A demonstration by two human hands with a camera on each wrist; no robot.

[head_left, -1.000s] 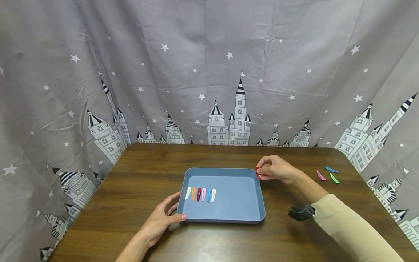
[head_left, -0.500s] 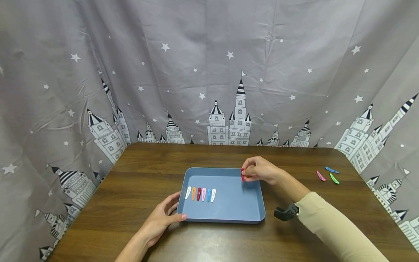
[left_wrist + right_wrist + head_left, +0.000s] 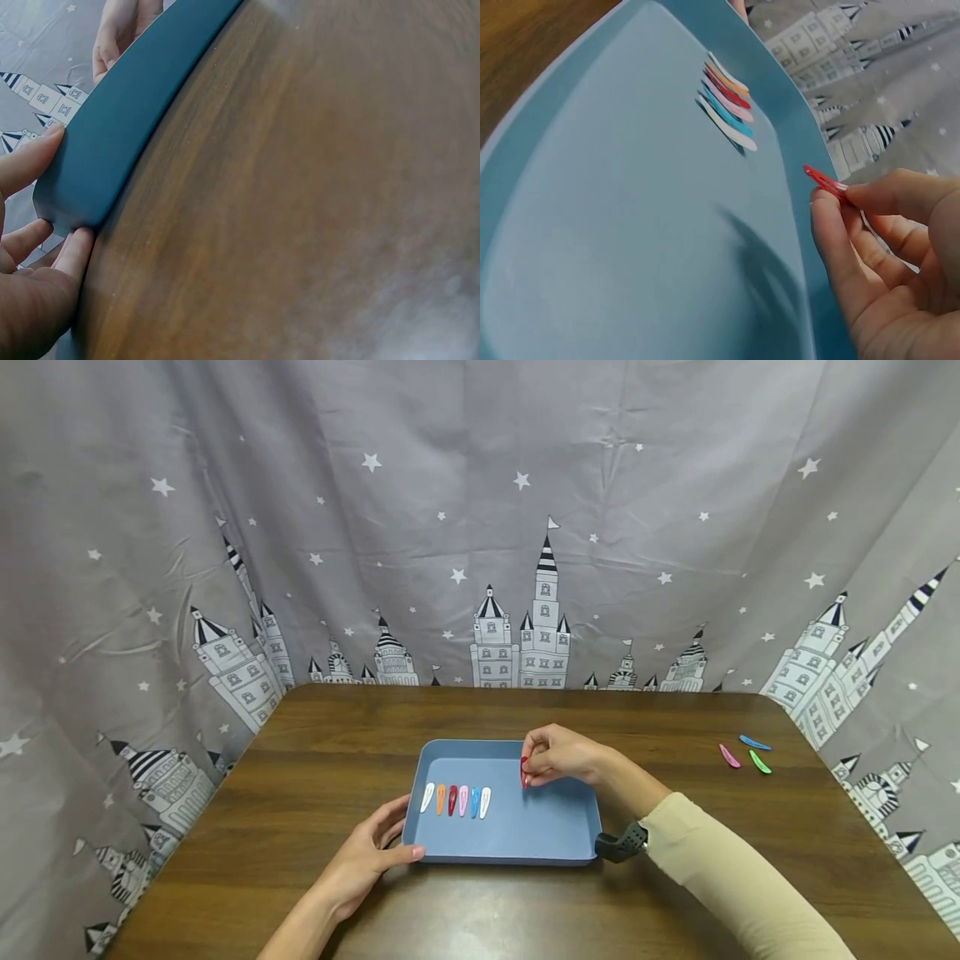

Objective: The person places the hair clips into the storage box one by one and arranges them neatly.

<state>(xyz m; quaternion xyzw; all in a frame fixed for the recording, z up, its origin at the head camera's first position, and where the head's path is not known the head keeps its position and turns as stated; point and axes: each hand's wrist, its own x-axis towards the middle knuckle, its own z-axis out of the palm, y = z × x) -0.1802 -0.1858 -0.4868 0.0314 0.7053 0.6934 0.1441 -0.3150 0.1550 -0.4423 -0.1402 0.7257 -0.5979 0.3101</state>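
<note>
Between thumb and fingertips, my right hand (image 3: 566, 755) pinches a red snap hair clip (image 3: 826, 183), held above the floor of the blue tray (image 3: 517, 843), toward its far side. To its left, a row of snap hair clips lies side by side in the tray: a white clip (image 3: 427, 797), an orange clip (image 3: 440, 799), a dark red clip (image 3: 452, 800), a pink clip (image 3: 463, 801), a blue clip (image 3: 475, 802) and another white clip (image 3: 486, 803). My left hand (image 3: 363, 858) grips the tray's near left corner, thumb on the rim.
On the brown wooden table (image 3: 645, 910), a pink clip (image 3: 729, 756), a blue clip (image 3: 755, 742) and a green clip (image 3: 760, 762) lie to the far right. Behind the table hangs a grey curtain (image 3: 420, 527) printed with castles and stars.
My right hand has carried the red hair clip leftward from the tray's right rim to over its interior. The left hand keeps its grip on the corner, and the head view has shifted slightly.
</note>
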